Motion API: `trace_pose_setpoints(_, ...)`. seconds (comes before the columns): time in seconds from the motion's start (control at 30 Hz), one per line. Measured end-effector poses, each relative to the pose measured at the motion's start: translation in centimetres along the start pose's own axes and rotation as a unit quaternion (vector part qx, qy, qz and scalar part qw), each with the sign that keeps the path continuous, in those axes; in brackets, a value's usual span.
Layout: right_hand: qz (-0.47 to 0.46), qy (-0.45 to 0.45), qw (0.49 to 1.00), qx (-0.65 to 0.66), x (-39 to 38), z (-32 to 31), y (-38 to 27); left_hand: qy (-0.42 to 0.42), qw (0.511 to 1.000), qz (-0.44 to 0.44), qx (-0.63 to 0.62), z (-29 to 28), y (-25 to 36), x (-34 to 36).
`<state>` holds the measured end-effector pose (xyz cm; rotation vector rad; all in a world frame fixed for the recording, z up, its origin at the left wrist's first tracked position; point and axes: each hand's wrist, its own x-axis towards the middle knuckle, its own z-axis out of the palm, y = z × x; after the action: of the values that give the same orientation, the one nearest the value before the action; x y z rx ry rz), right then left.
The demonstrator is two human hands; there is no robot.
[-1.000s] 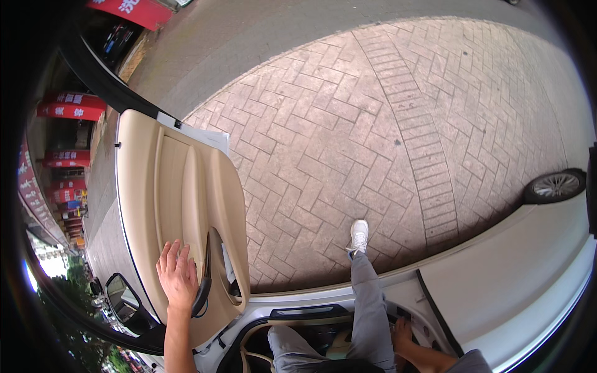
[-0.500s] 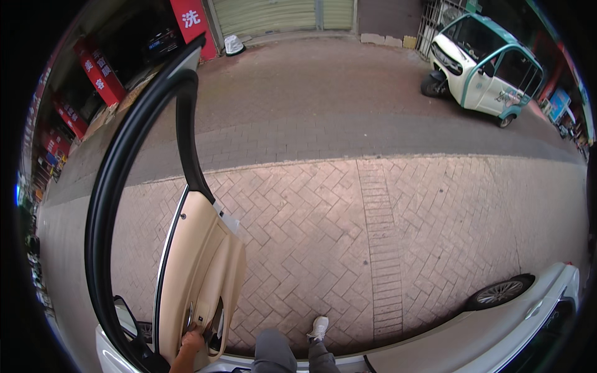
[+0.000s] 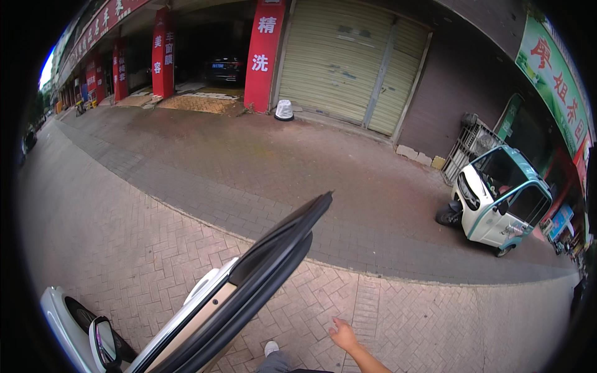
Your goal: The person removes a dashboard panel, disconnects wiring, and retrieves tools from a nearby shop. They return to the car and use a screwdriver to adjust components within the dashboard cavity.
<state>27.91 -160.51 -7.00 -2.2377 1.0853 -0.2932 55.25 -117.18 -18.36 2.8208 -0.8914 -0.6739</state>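
Note:
My right hand [image 3: 343, 336] reaches in from the lower edge, its fingers partly stretched out, and holds nothing. It hangs over the brick paving, to the right of an open car door and apart from it. The car door [image 3: 233, 298] shows its black-sealed window frame, a strip of beige inner panel and a silvery outer side with a handle. My left hand is out of view. A white shoe [image 3: 271, 348] and a grey trouser leg of mine show below the door.
A car's front fender [image 3: 59, 317] and side mirror [image 3: 104, 342] are at lower left. Across the pavement [image 3: 373, 193] stand a white-and-teal three-wheeler [image 3: 494, 214], a roller shutter [image 3: 336, 65], a white-covered object [image 3: 283, 110] and red pillars [image 3: 264, 56]. A dark car [image 3: 225, 69] sits inside an opening.
The view has swung up and leftward. My left hand, earlier on the door's inner panel, has left the picture; my right hand has come in. The door now leans rightward across the lower middle.

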Motion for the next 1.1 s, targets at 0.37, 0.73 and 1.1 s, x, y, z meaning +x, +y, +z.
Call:
trace_pose_setpoints(0.37, -0.266, -0.029, 0.919, 0.291, 34.5, -7.4, -20.2, -0.125, 0.977, 0.047, -0.164, -5.0, 18.6, 20.0)
trace_pose_setpoints(0.73, -0.254, -0.225, 0.903, 0.265, 59.1, -6.5, -15.3, -0.080, 0.954, -0.116, -0.263, -0.3, 32.8, 24.3)
trace_pose_setpoints(1.1, -0.365, -0.543, 0.745, 0.129, 75.2, 17.5, -34.9, -0.024, 0.749, -0.453, -0.484, -0.6, 33.4, 38.9)
